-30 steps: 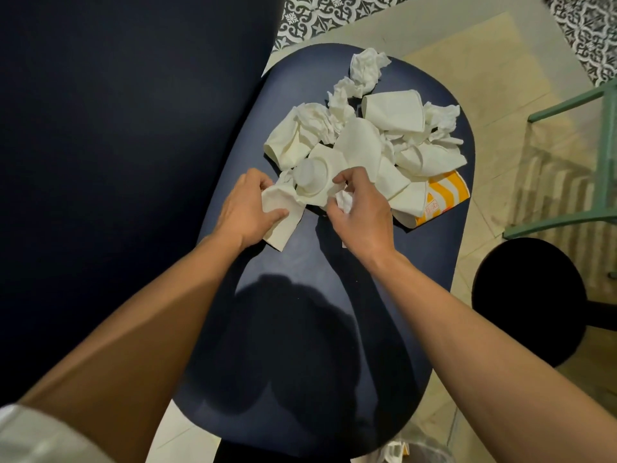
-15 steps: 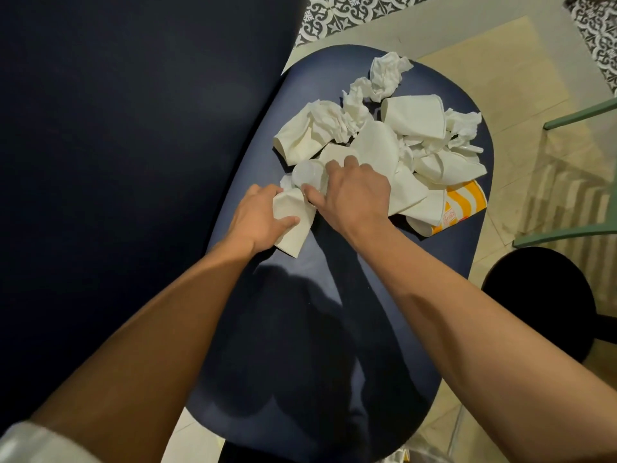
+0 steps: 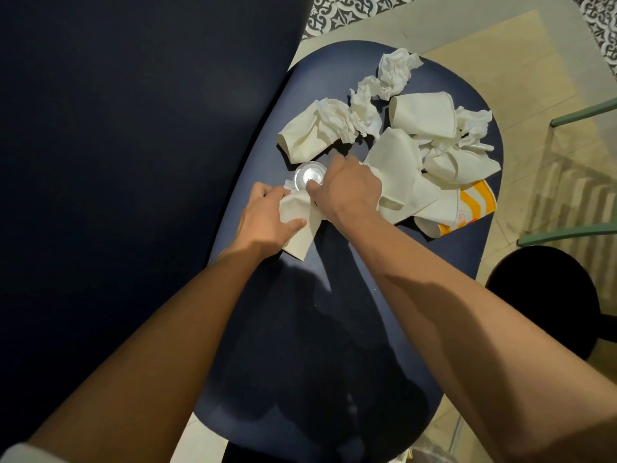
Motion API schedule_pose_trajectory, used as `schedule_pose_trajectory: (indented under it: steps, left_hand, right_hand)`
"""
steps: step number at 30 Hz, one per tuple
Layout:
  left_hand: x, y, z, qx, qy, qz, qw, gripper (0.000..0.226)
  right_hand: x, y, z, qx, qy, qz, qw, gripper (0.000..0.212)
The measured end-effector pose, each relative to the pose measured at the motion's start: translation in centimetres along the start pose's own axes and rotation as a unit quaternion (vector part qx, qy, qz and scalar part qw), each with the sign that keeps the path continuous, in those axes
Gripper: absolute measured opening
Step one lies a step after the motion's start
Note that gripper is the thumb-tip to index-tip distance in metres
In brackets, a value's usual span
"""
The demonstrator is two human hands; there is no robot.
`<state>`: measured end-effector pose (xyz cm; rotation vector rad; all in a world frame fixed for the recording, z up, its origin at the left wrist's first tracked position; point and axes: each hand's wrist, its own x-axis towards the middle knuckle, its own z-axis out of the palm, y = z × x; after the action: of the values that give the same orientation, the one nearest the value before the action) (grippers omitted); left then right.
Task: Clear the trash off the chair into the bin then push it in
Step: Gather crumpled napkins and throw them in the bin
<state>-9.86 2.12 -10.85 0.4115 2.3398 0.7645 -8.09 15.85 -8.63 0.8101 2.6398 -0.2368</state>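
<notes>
Nearly all the trash [image 3: 400, 155] is heaped at the far end of the chair [image 3: 300, 329] seat. A flattened cup [image 3: 297, 228] is gripped by the left hand [image 3: 267, 218]; a round cup [image 3: 309, 177] is pinched by the right hand [image 3: 347, 192]. Nothing appears binned yet, and the chair is not yet pushed in.
</notes>
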Motion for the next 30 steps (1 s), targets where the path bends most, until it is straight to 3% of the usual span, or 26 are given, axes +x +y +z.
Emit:
schedule_pose_trajectory:
  steps: [6, 11, 24, 30]
  left_hand:
    - [-0.4, 0.2, -0.1, 0.001, 0.001, 0.006, 1.0, 0.055]
    - [-0.5, 0.1, 0.0, 0.013, -0.004, 0.024, 1.0, 0.055]
    - [-0.5, -0.4, 0.3, 0.005, -0.002, 0.013, 1.0, 0.058]
    - [-1.0, -0.6, 0.3, -0.02, 0.003, -0.003, 1.0, 0.049]
  right_hand:
    - [0.1, 0.0, 0.3, 0.089, 0.034, -0.037, 0.995, 0.051]
    - [0.9, -0.1, 0.7, 0.057, -0.02, -0.072, 0.996, 0.057]
    - [1.6, -0.4, 1.0, 0.045, -0.016, -0.086, 0.995, 0.054]
    - [1.4, -0.5, 0.4, 0.06, -0.04, -0.085, 0.994, 0.058]
